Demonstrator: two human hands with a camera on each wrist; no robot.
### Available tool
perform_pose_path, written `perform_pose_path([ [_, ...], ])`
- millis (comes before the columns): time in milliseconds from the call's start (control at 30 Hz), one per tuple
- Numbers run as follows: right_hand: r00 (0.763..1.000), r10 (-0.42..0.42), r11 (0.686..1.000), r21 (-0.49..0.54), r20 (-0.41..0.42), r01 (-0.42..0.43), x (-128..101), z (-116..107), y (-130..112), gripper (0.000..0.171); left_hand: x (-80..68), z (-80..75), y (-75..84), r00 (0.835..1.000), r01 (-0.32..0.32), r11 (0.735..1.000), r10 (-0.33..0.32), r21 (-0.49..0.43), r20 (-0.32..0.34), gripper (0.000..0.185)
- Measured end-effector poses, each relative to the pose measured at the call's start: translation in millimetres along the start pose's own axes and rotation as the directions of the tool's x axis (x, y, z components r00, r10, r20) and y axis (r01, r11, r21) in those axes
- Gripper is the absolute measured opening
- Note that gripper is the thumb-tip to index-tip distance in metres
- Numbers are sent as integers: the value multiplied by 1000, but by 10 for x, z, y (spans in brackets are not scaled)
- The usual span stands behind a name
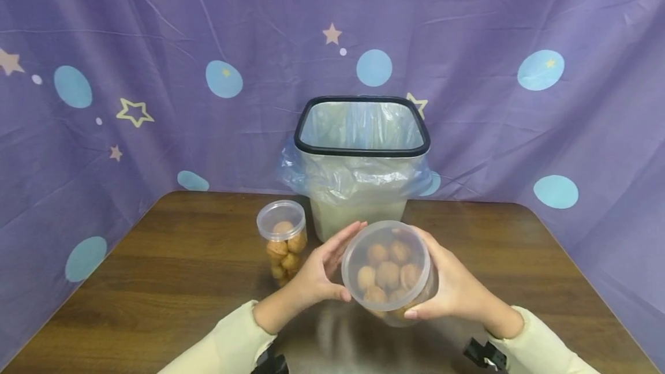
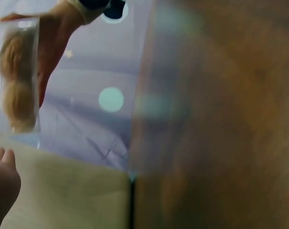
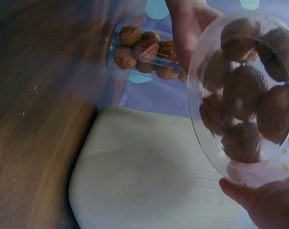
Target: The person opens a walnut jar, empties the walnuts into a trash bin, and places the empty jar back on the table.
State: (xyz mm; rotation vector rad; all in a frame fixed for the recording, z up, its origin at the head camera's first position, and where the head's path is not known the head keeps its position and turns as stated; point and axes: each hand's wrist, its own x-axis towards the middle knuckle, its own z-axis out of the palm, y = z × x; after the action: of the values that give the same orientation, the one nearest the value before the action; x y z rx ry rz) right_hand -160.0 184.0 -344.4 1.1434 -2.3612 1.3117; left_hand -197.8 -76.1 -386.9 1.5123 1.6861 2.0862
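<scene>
A wide clear plastic jar of walnuts [image 1: 387,270], with a frosted lid, is held off the table in front of the bin. My right hand [image 1: 452,287] grips its right side, thumb low and fingers behind. My left hand [image 1: 317,276] is at the jar's left side with fingers spread; a gap shows between that hand [image 2: 3,179] and the jar [image 2: 20,81] in the left wrist view. The right wrist view looks up at the jar's round base [image 3: 244,95]. A narrower lidded jar of walnuts [image 1: 283,235] stands on the table, partly hidden by my left hand.
A pale bin with a black rim [image 1: 362,153] stands at the back middle of the wooden table [image 1: 483,247]. A bluish plastic bag [image 1: 358,175] lines it and hangs over its outside. A purple curtain [image 1: 270,27] with stars and dots hangs behind.
</scene>
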Motion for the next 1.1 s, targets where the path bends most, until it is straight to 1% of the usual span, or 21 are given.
perform_pose_path([
  [100, 999, -20, 998, 52, 48, 17, -5, -6, 14, 113, 41, -67, 7, 996, 6, 1000, -8, 22, 84, 114],
  [167, 995, -51, 995, 94, 86, 43, -9, -4, 27, 112, 62, -105, 8, 989, 13, 1000, -17, 25, 148, 116],
  [267, 985, -112, 985, 144, 128, 93, -5, 5, 49, 111, 90, -142, 13, 971, 30, 999, -34, 18, 236, 120],
  [333, 980, -140, 981, 157, 144, 117, 0, 10, 57, 110, 106, -150, 17, 957, 44, 999, -48, 19, 287, 122],
  [467, 967, -184, 970, 193, 174, 150, 18, 8, 71, 109, 139, -145, 37, 934, 56, 998, -62, 28, 351, 124],
  [533, 961, -204, 964, 211, 189, 163, 29, 4, 80, 108, 154, -138, 48, 928, 54, 998, -61, 28, 368, 124],
  [633, 954, -212, 961, 219, 210, 166, 38, -4, 94, 107, 166, -123, 56, 922, 47, 999, -48, 12, 385, 125],
  [733, 952, -208, 962, 222, 226, 157, 43, -9, 106, 106, 168, -106, 63, 920, 46, 999, -40, -7, 390, 126],
  [967, 954, -213, 966, 190, 211, 174, 51, -12, 106, 105, 168, -101, 76, 929, 65, 998, -55, -17, 367, 125],
  [1100, 959, -198, 969, 188, 201, 161, 57, -13, 99, 106, 166, -110, 70, 934, 53, 999, -46, -9, 355, 125],
])
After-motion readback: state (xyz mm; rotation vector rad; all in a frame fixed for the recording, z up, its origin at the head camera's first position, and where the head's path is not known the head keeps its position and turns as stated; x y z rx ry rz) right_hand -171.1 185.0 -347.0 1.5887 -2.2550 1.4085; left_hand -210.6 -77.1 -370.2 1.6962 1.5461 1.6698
